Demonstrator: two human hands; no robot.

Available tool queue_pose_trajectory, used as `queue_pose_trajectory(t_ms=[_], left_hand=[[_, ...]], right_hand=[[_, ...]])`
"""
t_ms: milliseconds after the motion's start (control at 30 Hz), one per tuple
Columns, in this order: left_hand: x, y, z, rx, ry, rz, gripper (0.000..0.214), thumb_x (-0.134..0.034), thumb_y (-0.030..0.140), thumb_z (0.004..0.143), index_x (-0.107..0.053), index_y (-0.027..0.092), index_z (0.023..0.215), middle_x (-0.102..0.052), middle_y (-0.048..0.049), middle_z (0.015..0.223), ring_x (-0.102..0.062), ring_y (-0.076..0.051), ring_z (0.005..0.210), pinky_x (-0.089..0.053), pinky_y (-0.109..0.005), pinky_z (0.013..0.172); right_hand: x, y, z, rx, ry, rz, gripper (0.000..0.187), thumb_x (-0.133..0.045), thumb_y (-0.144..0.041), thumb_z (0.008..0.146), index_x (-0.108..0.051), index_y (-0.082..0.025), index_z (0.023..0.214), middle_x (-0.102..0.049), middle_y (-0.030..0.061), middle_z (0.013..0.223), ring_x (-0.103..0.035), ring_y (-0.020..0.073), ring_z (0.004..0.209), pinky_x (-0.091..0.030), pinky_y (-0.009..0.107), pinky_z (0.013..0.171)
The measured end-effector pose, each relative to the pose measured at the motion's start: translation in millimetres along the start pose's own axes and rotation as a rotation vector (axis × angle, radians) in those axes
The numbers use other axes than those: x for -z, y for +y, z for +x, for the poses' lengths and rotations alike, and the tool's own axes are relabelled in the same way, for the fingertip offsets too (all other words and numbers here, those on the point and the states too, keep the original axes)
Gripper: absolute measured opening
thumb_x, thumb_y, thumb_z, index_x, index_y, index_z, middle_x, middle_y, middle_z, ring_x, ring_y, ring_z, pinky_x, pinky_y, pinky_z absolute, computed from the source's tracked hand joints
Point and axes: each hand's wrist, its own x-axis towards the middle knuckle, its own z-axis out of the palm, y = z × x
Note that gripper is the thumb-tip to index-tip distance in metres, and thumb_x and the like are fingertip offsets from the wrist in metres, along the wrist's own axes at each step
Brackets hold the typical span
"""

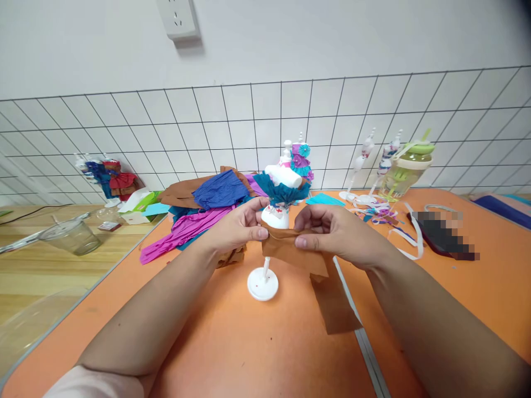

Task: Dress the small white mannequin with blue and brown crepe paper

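A small white mannequin stand [271, 170] rises from a round base [263, 284] on the orange table. Teal crepe paper [282, 189] ruffles round its upper part. Against its lower body I hold a brown crepe paper strip [286, 249], whose long end hangs down to the right. My left hand [246, 224] pinches the strip's left end beside the mannequin. My right hand [321, 229] is closed on the strip's upper edge, thumb in front, just right of the mannequin. Some fingertips of both hands are hidden behind the paper and the figure.
Behind my left hand lies a pile of crepe paper [219, 190] in several colours. A decorated mannequin [301, 160] stands at the back. To the right are paper scraps [379, 214], a green-lidded bottle [409, 168] and a dark, blurred-out object [440, 235]. A clear cup [70, 235] lies left.
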Motion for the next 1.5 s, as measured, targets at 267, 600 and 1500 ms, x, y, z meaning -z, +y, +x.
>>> queue_pose_trajectory(t_ms=[267,600,1500], left_hand=[[1.6,2.2,0.2,-0.031,0.023,-0.072,0.043,-0.081,0.021,0.071,-0.055,0.022,0.106,-0.072,-0.004,0.095,-0.07,-0.018,0.082,-0.053,-0.025,0.07],[-26.9,-15.2,8.0,0.055,0.008,-0.358,0.061,-0.081,0.04,0.069,-0.059,0.02,0.122,-0.069,-0.011,0.114,-0.066,-0.027,0.107,-0.05,-0.034,0.088],[-11.6,-6.9,8.6,0.065,0.084,-0.333,0.025,-0.064,0.023,0.085,-0.064,0.014,0.109,-0.07,-0.0117,0.109,-0.067,-0.024,0.098,-0.048,-0.034,0.086]], right_hand=[[0.4,1.6,-0.1,0.015,0.052,-0.123,0.026,-0.072,-0.036,0.075,-0.056,-0.018,0.083,-0.057,-0.0003,0.083,-0.054,0.0127,0.072,-0.043,0.025,0.061],[2.9,2.6,1.7,0.052,0.11,-0.15,0.035,-0.076,-0.04,0.071,-0.063,-0.019,0.096,-0.06,0.0001,0.075,-0.057,0.0149,0.066,-0.044,0.026,0.055],[7.8,12.8,8.8,-0.115,0.218,-0.584,0.021,-0.059,-0.029,0.077,-0.068,-0.024,0.095,-0.063,-0.001,0.079,-0.057,0.0153,0.068,-0.039,0.026,0.059]])
